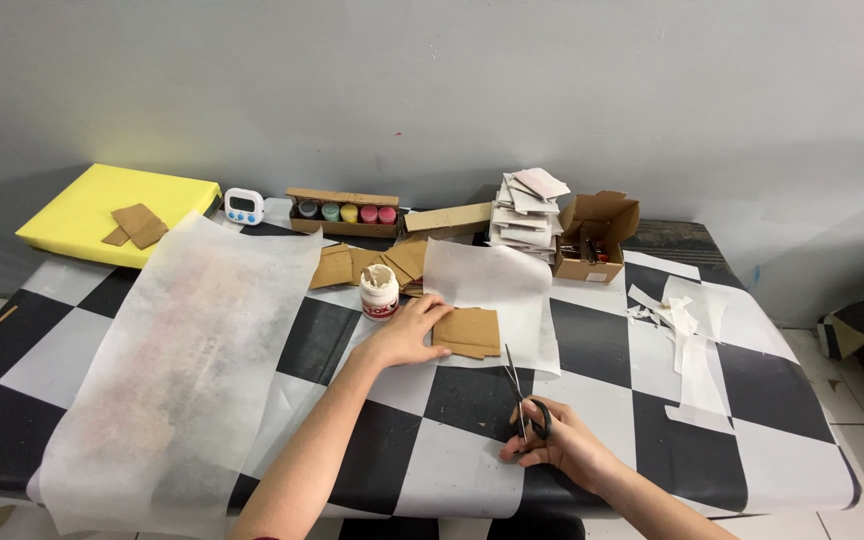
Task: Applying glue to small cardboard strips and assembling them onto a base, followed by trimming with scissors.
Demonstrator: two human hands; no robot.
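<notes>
Cardboard piece point(469, 331) under flat left hand point(412, 330); right hand point(562, 445) fingers grip half-hidden scissors point(524, 402).

A checkered black-and-white table point(712, 420) stands against a plain grey wall point(432, 90).

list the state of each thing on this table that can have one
scissors: blades nearly closed, lying on the table, gripped by the right hand
cardboard piece: flat on the small paper sheet, pressed by the left hand
white jar: upright, whether lidded unclear
brown box: flaps open
paint pot box: open, pots capped
large paper sheet: spread flat
</notes>
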